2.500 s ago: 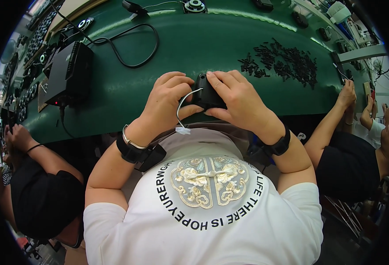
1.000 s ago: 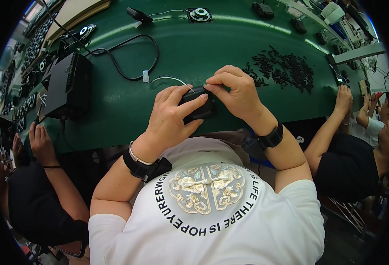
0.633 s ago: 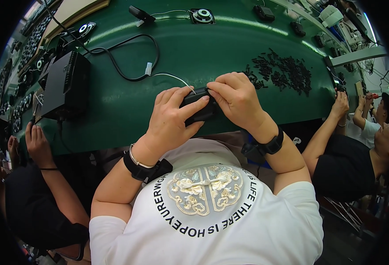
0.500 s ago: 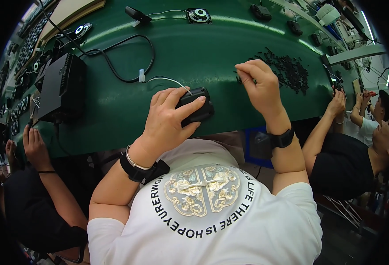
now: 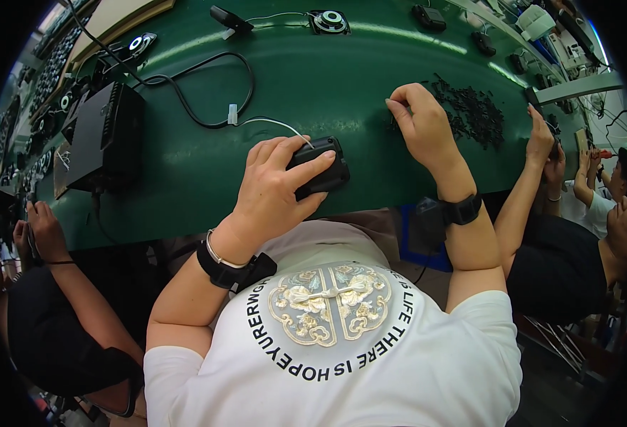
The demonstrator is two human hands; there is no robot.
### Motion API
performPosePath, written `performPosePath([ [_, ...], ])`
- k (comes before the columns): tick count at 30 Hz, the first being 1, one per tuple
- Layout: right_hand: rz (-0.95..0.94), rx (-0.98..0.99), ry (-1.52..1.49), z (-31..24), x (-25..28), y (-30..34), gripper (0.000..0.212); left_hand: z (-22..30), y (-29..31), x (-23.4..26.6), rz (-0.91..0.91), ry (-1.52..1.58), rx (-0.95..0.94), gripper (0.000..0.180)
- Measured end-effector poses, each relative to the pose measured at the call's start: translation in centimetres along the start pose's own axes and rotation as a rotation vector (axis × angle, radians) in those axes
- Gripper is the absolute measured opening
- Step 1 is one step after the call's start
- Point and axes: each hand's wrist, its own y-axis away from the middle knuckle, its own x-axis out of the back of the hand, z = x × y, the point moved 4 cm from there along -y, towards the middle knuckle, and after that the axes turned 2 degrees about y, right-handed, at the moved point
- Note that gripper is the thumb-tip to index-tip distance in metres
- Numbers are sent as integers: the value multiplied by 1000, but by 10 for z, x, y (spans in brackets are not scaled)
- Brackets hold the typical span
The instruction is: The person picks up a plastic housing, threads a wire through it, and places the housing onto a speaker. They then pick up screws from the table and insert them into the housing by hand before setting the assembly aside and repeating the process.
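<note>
My left hand [image 5: 271,181] is wrapped over a small black plastic case [image 5: 333,165] and holds it against the green bench top. A thin white cable [image 5: 279,122] runs from the case's upper edge toward a clear connector [image 5: 232,114]. To the right, my right hand [image 5: 422,128] is raised with thumb and forefinger pinched together. Whatever may sit between those fingertips is too small to make out. Just beyond that hand lies a loose pile of small black pieces [image 5: 481,117].
A black box-shaped unit [image 5: 107,139] stands at the left, its black cord [image 5: 249,82] looping across the bench [image 5: 192,171]. At the far side lie a round speaker [image 5: 329,22] and several black cases [image 5: 429,17]. Co-workers' hands [image 5: 49,231] are busy on both sides.
My right hand stays pinched and has shifted only slightly beside the pile. The left hand keeps its hold on the case. At the right, a co-worker's hand has lifted.
</note>
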Motion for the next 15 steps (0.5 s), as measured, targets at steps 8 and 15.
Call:
performPosePath([
  [8, -458, -564, -1111, -58, -11, 47, 8, -2, 1, 0, 8, -11, 8, 58],
  [15, -438, -598, -1069, -66, -22, 50, 10, -3, 2, 0, 13, -8, 14, 55],
])
